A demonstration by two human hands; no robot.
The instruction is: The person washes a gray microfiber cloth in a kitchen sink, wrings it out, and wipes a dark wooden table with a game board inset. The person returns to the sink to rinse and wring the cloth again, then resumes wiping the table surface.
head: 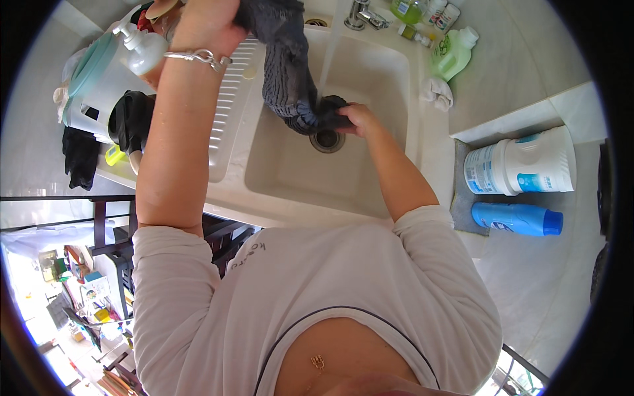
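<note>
A wet, dark grey knitted cloth or garment hangs in a long twist over the white sink basin. My left hand, raised high at the top of the view, grips its upper part; the fingers are mostly hidden behind the cloth or out of frame. Down in the basin, my right hand holds the bunched lower end just above the drain. A thin stream of water falls onto the cloth near that hand.
A chrome faucet stands behind the basin. Left is a ribbed drainboard, a pump bottle and a lidded tub. Right are a green jug, a white cloth, white tubs and a blue bottle.
</note>
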